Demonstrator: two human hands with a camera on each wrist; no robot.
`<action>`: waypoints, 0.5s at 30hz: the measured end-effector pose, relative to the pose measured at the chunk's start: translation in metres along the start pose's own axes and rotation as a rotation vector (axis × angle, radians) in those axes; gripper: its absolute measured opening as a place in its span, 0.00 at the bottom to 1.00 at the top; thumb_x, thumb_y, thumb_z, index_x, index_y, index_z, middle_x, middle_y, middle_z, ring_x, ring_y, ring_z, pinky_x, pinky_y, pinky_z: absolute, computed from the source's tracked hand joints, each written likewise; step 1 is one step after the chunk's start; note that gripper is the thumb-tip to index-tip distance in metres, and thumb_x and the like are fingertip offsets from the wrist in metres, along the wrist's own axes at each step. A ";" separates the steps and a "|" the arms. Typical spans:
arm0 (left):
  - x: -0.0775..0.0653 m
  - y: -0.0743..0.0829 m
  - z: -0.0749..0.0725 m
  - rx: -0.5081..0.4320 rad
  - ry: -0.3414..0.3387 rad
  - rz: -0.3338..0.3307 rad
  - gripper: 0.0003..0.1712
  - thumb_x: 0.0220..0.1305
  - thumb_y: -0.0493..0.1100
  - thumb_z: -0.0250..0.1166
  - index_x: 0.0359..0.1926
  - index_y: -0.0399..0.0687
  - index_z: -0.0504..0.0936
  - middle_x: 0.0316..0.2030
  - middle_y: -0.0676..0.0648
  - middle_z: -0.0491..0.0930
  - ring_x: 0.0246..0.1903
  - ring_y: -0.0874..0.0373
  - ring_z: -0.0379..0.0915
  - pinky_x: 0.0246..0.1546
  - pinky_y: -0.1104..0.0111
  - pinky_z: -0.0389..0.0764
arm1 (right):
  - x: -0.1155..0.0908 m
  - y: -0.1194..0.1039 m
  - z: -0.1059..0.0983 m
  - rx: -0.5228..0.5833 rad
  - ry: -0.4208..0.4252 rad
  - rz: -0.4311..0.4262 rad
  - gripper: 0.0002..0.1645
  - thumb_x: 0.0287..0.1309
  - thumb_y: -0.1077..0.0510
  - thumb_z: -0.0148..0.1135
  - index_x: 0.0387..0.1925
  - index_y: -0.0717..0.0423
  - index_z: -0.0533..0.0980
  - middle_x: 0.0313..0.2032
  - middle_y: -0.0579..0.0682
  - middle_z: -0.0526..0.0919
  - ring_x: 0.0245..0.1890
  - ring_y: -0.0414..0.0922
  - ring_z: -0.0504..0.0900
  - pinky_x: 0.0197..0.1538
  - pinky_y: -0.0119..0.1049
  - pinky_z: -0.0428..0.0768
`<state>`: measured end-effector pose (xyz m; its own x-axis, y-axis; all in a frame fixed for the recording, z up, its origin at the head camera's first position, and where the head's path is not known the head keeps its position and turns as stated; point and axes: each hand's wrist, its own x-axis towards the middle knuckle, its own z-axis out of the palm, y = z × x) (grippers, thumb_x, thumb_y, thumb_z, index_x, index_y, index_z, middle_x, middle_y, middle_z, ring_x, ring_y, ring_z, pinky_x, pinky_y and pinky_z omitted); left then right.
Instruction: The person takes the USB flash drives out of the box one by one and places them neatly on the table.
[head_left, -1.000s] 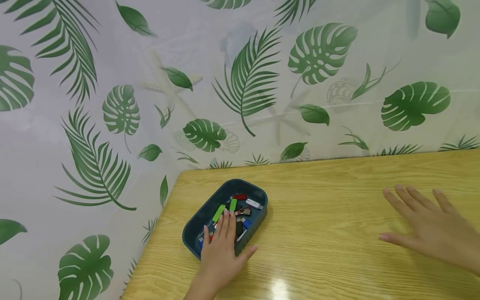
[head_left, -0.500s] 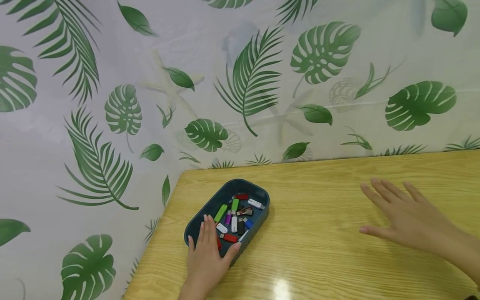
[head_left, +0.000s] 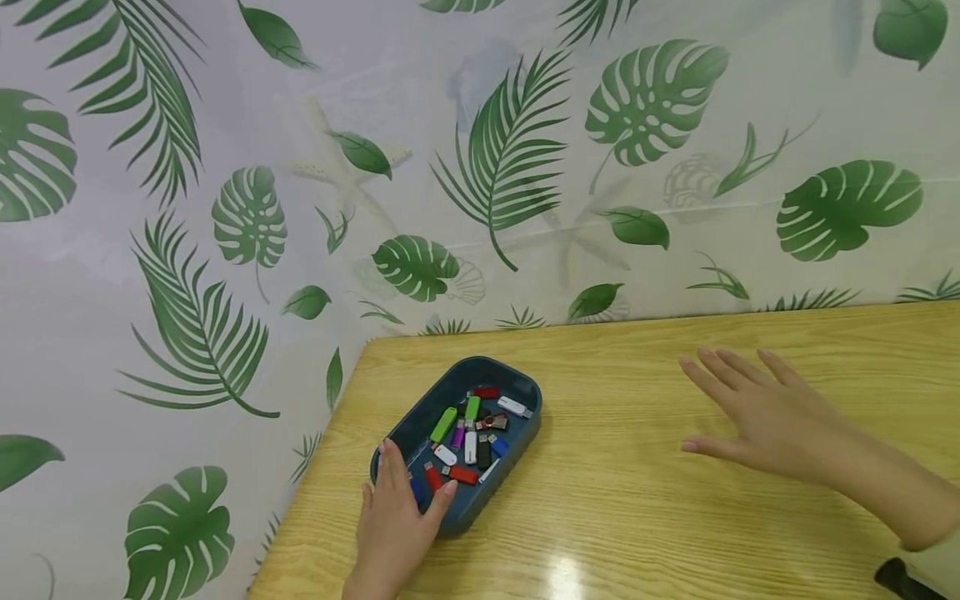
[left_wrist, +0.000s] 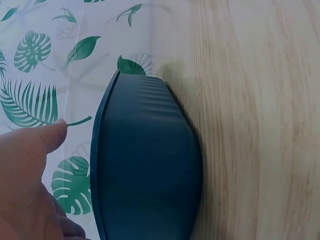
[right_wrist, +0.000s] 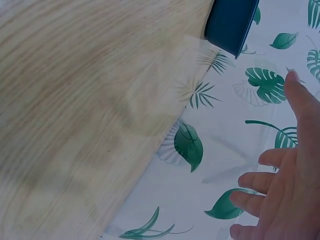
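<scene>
Tray (head_left: 480,504), near the counter's (head_left: 615,417) back left corner, presumably keeps the USB sticks (head_left: 470,447) together. Left grip (head_left: 393,525), apart and unclamped, lies at its near end, contact unconfirmed; right grip (head_left: 772,425), spread, holds nothing.

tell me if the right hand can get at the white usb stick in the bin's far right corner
Likely yes: the right hand looks empty, and only tabletop shows between it and the bin. The white USB stick lies uncovered, though the hand must clear the bin's side.
</scene>
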<state>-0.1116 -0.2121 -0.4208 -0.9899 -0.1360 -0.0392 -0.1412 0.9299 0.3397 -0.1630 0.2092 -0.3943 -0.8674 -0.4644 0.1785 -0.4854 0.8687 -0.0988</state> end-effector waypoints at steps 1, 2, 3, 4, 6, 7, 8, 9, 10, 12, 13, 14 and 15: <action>0.000 -0.001 0.000 -0.020 -0.014 -0.021 0.63 0.56 0.75 0.49 0.72 0.31 0.39 0.72 0.32 0.42 0.69 0.36 0.46 0.60 0.36 0.57 | 0.003 -0.001 -0.001 0.000 0.001 -0.007 0.56 0.52 0.26 0.52 0.72 0.54 0.51 0.69 0.64 0.58 0.67 0.63 0.58 0.69 0.61 0.33; 0.000 -0.002 0.000 -0.040 -0.028 -0.044 0.64 0.56 0.75 0.50 0.72 0.31 0.38 0.72 0.31 0.41 0.70 0.35 0.45 0.58 0.36 0.59 | 0.005 -0.002 -0.002 -0.003 0.000 -0.014 0.56 0.52 0.26 0.51 0.72 0.54 0.52 0.69 0.63 0.58 0.67 0.63 0.58 0.69 0.62 0.35; -0.001 -0.003 0.001 -0.060 -0.042 -0.066 0.64 0.55 0.75 0.50 0.71 0.30 0.37 0.72 0.30 0.40 0.69 0.34 0.44 0.57 0.36 0.61 | 0.008 -0.003 -0.002 -0.006 -0.001 -0.020 0.56 0.52 0.26 0.51 0.72 0.55 0.52 0.69 0.63 0.58 0.67 0.63 0.58 0.69 0.62 0.36; -0.001 -0.005 0.001 -0.076 -0.058 -0.089 0.65 0.55 0.75 0.51 0.71 0.29 0.35 0.72 0.30 0.38 0.69 0.34 0.43 0.56 0.37 0.62 | 0.010 -0.004 -0.003 -0.013 0.000 -0.028 0.56 0.52 0.26 0.51 0.72 0.55 0.53 0.68 0.63 0.59 0.67 0.63 0.59 0.69 0.63 0.40; -0.002 -0.007 0.001 -0.107 -0.081 -0.129 0.66 0.56 0.74 0.52 0.70 0.27 0.32 0.71 0.27 0.37 0.69 0.33 0.42 0.57 0.38 0.63 | 0.015 -0.005 -0.004 -0.027 -0.001 -0.044 0.55 0.52 0.25 0.50 0.71 0.55 0.55 0.68 0.62 0.60 0.66 0.62 0.60 0.67 0.65 0.45; -0.002 -0.009 0.000 -0.121 -0.087 -0.143 0.67 0.56 0.73 0.53 0.69 0.26 0.31 0.70 0.26 0.36 0.69 0.32 0.41 0.58 0.38 0.62 | 0.018 -0.006 -0.004 -0.036 -0.004 -0.054 0.55 0.52 0.25 0.50 0.71 0.56 0.55 0.68 0.62 0.61 0.66 0.62 0.61 0.66 0.65 0.47; -0.003 -0.010 0.000 -0.135 -0.097 -0.161 0.68 0.56 0.72 0.53 0.69 0.24 0.30 0.70 0.25 0.35 0.69 0.31 0.41 0.59 0.39 0.61 | 0.020 -0.007 -0.005 -0.043 -0.007 -0.064 0.55 0.52 0.25 0.49 0.71 0.56 0.55 0.67 0.62 0.61 0.66 0.62 0.62 0.66 0.66 0.50; -0.003 -0.012 -0.001 -0.149 -0.105 -0.175 0.68 0.56 0.72 0.53 0.68 0.23 0.28 0.69 0.23 0.35 0.68 0.30 0.41 0.59 0.39 0.61 | 0.023 -0.008 -0.005 -0.050 -0.007 -0.075 0.55 0.52 0.25 0.49 0.71 0.56 0.56 0.67 0.62 0.62 0.65 0.62 0.62 0.65 0.66 0.52; -0.003 -0.013 -0.002 -0.164 -0.109 -0.183 0.68 0.57 0.72 0.54 0.67 0.21 0.28 0.69 0.22 0.35 0.68 0.30 0.41 0.60 0.39 0.60 | 0.025 -0.009 -0.005 -0.056 -0.011 -0.082 0.55 0.52 0.25 0.49 0.71 0.55 0.56 0.67 0.62 0.62 0.65 0.62 0.63 0.64 0.66 0.53; -0.004 -0.016 -0.003 -0.201 -0.113 -0.187 0.68 0.57 0.71 0.54 0.66 0.20 0.27 0.68 0.21 0.35 0.68 0.29 0.41 0.60 0.39 0.59 | 0.030 -0.011 -0.006 -0.059 -0.024 -0.094 0.54 0.53 0.24 0.48 0.71 0.55 0.56 0.67 0.61 0.63 0.65 0.61 0.63 0.64 0.66 0.54; -0.004 -0.018 -0.004 -0.209 -0.115 -0.180 0.68 0.58 0.70 0.53 0.66 0.19 0.27 0.67 0.20 0.37 0.67 0.28 0.43 0.60 0.39 0.59 | 0.033 -0.013 -0.006 -0.057 -0.027 -0.102 0.54 0.53 0.25 0.48 0.70 0.55 0.56 0.67 0.61 0.63 0.65 0.61 0.63 0.64 0.66 0.54; -0.005 -0.020 -0.005 -0.208 -0.116 -0.176 0.68 0.59 0.70 0.53 0.65 0.17 0.27 0.67 0.19 0.40 0.66 0.29 0.48 0.59 0.40 0.63 | 0.036 -0.014 -0.007 -0.055 -0.031 -0.105 0.54 0.53 0.25 0.48 0.70 0.55 0.56 0.67 0.61 0.63 0.65 0.61 0.64 0.64 0.65 0.54; -0.005 -0.022 -0.005 -0.206 -0.115 -0.169 0.67 0.59 0.70 0.53 0.64 0.16 0.27 0.64 0.18 0.50 0.63 0.30 0.56 0.55 0.43 0.69 | 0.039 -0.016 -0.007 -0.050 -0.037 -0.108 0.54 0.54 0.25 0.47 0.70 0.55 0.57 0.67 0.61 0.63 0.65 0.61 0.64 0.64 0.65 0.54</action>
<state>-0.1033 -0.2337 -0.4235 -0.9489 -0.2322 -0.2139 -0.3107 0.8066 0.5028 -0.1884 0.1788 -0.3793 -0.8145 -0.5607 0.1490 -0.5708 0.8205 -0.0323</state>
